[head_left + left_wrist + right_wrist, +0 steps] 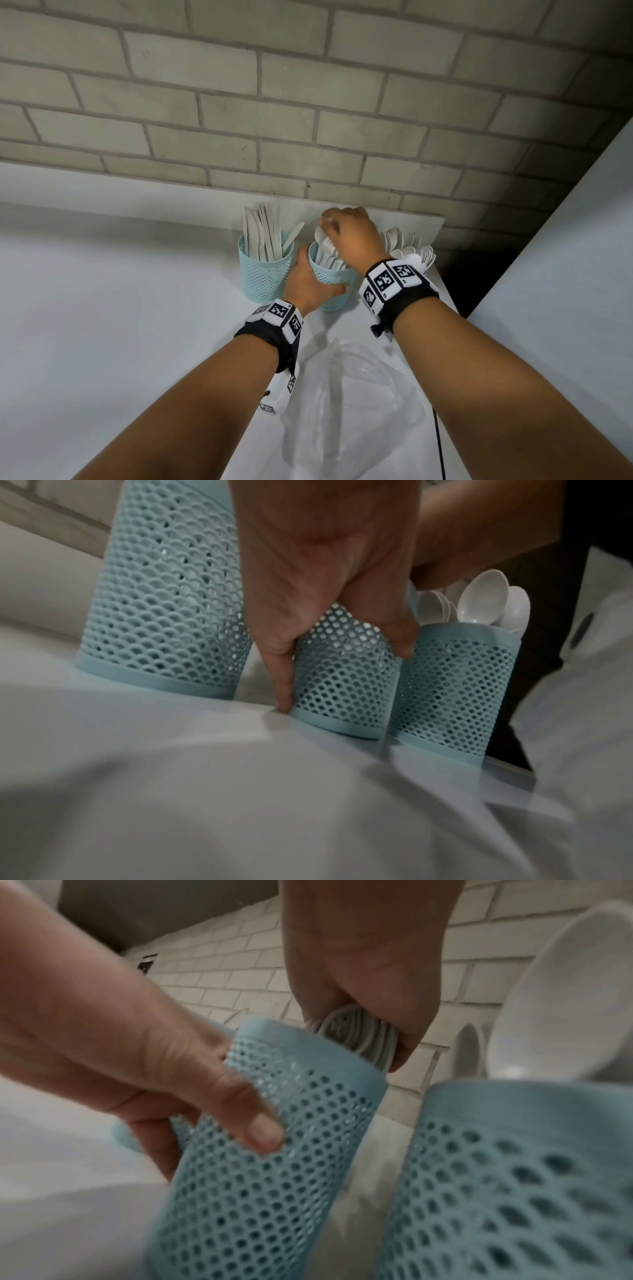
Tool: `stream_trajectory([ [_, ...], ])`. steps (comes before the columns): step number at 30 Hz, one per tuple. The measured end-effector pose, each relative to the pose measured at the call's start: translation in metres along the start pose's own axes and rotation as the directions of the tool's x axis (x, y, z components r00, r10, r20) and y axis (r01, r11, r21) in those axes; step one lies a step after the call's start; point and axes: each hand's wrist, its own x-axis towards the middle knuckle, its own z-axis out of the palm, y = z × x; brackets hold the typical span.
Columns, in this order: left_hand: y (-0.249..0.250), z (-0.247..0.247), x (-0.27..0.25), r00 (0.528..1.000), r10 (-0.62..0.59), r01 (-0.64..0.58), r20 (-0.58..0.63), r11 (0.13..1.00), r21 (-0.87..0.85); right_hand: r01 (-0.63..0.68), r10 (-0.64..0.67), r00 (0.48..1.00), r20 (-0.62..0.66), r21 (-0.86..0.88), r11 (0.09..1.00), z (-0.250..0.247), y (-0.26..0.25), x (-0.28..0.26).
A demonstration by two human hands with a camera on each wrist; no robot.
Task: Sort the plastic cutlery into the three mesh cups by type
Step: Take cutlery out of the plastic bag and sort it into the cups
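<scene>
Three light blue mesh cups stand in a row by the brick wall. The left cup (265,274) (164,601) holds knives (262,229). My left hand (306,277) (339,653) grips the middle cup (330,286) (346,685) (274,1150), thumb (246,1110) on its front. My right hand (337,228) (363,1031) grips a bundle of white forks (325,246) (359,1037) standing in that cup. The right cup (452,696) (514,1177) holds spoons (407,246) (483,599); in the head view my right wrist hides it.
A crumpled clear plastic bag (349,404) lies on the white table (120,308) between my forearms. The table's right edge drops off next to the spoon cup, beside a white panel (565,274). A black cable (440,445) hangs at that edge.
</scene>
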Motion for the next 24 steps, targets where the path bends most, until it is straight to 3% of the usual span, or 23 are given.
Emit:
stream_trajectory([
  [4, 0.012, -0.002, -0.007, 1.0, -0.013, 0.015, -0.029, 0.996, 0.086, -0.116, 0.116, 0.982, -0.15, 0.009, 0.993, -0.036, 0.006, -0.002],
  [7, 0.02, -0.004, -0.013, 0.998, -0.048, 0.053, -0.027, 0.979, 0.198, -0.237, 0.237, 0.954, -0.184, 0.019, 0.971, -0.059, 0.019, -0.008],
  [9, 0.027, -0.006, -0.017, 0.997, -0.074, 0.06, 0.03, 0.94, 0.335, -0.322, 0.323, 0.931, -0.167, 0.036, 0.946, -0.068, 0.031, -0.015],
  [12, 0.044, -0.013, -0.026, 0.96, -0.198, 0.047, 0.196, 0.809, 0.585, -0.393, 0.397, 0.91, -0.121, 0.051, 0.918, -0.072, 0.047, -0.028],
  [15, 0.058, -0.015, -0.033, 0.912, -0.257, -0.037, 0.319, 0.723, 0.689, -0.409, 0.413, 0.909, -0.061, 0.065, 0.91, -0.066, 0.063, -0.036],
  [18, 0.069, -0.008, -0.041, 0.901, -0.24, -0.12, 0.362, 0.664, 0.738, -0.387, 0.389, 0.921, 0.01, 0.124, 0.914, -0.055, 0.07, -0.04],
  [21, 0.075, 0.009, -0.046, 0.887, -0.171, -0.189, 0.429, 0.713, 0.675, -0.334, 0.326, 0.942, 0.083, 0.125, 0.934, -0.044, 0.072, -0.046],
  [24, 0.065, 0.034, -0.045, 0.871, -0.087, -0.176, 0.484, 0.863, 0.473, -0.261, 0.259, 0.964, 0.054, 0.032, 0.965, -0.038, 0.075, -0.052],
])
